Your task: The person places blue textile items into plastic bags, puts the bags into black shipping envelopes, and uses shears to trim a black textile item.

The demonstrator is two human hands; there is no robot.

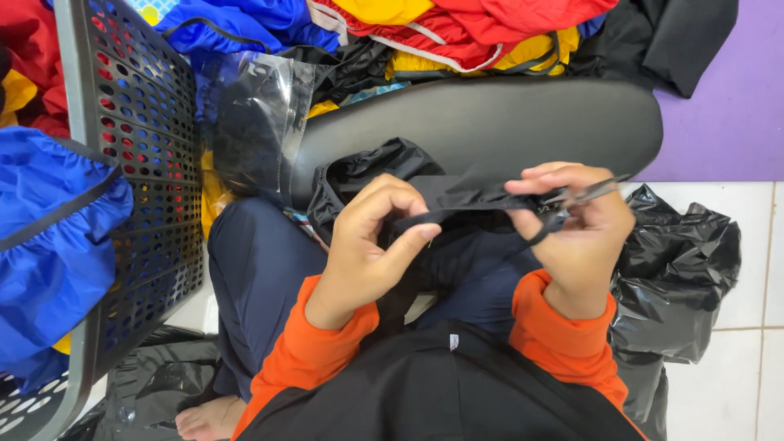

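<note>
White floor tiles (747, 261) show at the right, with a purple mat (735, 106) beyond them; the person sits low with a smooth black oblong board (506, 122) lying across the lap. Both hands are closed on a thin black fabric garment (457, 200) stretched between them, just above the near edge of the board. The left hand (367, 249) pinches a narrow edge of the cloth between thumb and forefinger. The right hand (576, 233) grips the other end, and a slim shiny tool, perhaps small scissors (588, 193), pokes out past its fingers; I cannot tell exactly what it is. More of the garment bunches up on the board's left end (359, 171).

A clear plastic bag (257, 122) holding something dark lies at the far left of the board. A grey perforated plastic basket (139, 163) stands at the left with blue shiny fabric (57, 237) spilling over it. Red and yellow garments (457, 33) are heaped at the far side, and a crumpled black plastic bag (678, 278) sits on the tiles at the right.

Working such a seam well seems to need the cloth kept taut between the two pinches, with the tool tip kept away from the left fingertips (420, 237).
</note>
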